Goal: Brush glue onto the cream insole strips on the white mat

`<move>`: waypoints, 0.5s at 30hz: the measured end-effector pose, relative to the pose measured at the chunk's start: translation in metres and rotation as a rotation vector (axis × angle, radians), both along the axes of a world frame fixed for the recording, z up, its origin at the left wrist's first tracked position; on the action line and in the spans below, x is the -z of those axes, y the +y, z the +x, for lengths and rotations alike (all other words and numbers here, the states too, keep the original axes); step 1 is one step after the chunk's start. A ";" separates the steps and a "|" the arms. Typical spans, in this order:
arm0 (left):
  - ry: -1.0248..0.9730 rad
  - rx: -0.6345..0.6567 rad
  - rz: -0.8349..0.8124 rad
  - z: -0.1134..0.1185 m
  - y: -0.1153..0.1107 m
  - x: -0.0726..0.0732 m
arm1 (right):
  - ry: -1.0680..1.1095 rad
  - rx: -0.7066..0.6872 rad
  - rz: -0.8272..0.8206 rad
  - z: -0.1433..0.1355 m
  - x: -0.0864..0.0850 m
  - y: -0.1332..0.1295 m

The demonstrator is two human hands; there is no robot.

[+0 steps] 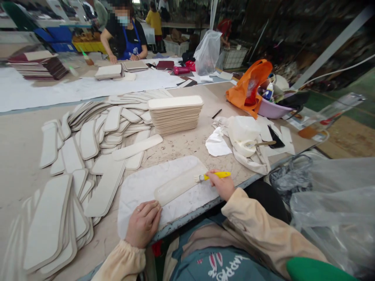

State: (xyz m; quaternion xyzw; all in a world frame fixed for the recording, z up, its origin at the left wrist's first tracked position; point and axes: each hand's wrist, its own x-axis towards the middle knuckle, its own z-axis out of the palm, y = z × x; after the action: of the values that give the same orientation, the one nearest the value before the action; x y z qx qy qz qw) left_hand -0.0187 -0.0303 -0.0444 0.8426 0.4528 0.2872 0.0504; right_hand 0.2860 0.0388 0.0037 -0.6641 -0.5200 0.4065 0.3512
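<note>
My right hand (pixel 224 185) is closed round the yellow handle of a paintbrush (pixel 216 176). The brush's pale bristles touch the far right end of a long, round-cornered pale strip (pixel 178 183), whose surface looks slightly wet. That strip lies on a white sheet (pixel 131 191) near the table's front edge. At the strip's near left end, my left hand (pixel 144 222) presses with its fingers bunched together; the fingertips are partly hidden. A neat stack of similar strips (pixel 175 117) stands behind the sheet. Many more loose strips (pixel 102 187) are spread in overlapping piles to the left.
Right of the sheet, a white tub (pixel 243 128) sits in cloth with a flat stick (pixel 265 143) across it. Beyond are an orange bag (pixel 249 88) and a lilac basin (pixel 272 108). Across the table, a person in a blue apron (pixel 131 45) handles stacked pieces (pixel 109 72).
</note>
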 end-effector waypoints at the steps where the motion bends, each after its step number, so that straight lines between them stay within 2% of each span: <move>1: 0.003 -0.005 -0.002 0.000 0.000 0.000 | -0.034 0.038 0.038 0.010 0.000 0.002; 3: 0.007 -0.012 0.001 0.001 0.000 -0.001 | -0.143 0.023 0.161 0.016 0.000 -0.001; 4: 0.007 -0.013 0.005 0.002 0.000 -0.002 | -0.223 -0.042 0.223 0.011 -0.001 -0.006; 7: -0.002 -0.010 0.010 0.003 0.000 -0.002 | -0.509 -0.377 0.337 -0.025 -0.002 -0.030; 9: -0.004 -0.007 0.008 0.003 0.000 -0.002 | -0.583 -0.586 0.372 -0.055 -0.003 -0.045; 10: -0.001 -0.006 0.007 0.003 0.000 -0.002 | -0.546 -0.664 0.398 -0.069 -0.004 -0.051; 12: 0.009 -0.007 0.009 0.003 0.000 -0.002 | -0.358 -0.724 0.431 -0.089 -0.007 -0.055; 15: 0.021 -0.009 0.012 0.003 0.001 -0.002 | 0.031 -0.601 0.336 -0.103 -0.010 -0.046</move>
State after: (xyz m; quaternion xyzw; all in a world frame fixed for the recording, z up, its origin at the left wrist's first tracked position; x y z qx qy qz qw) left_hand -0.0160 -0.0298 -0.0420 0.8438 0.4554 0.2811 0.0394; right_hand 0.1826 -0.0067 0.0140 -0.4078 -0.7467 0.4106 0.3279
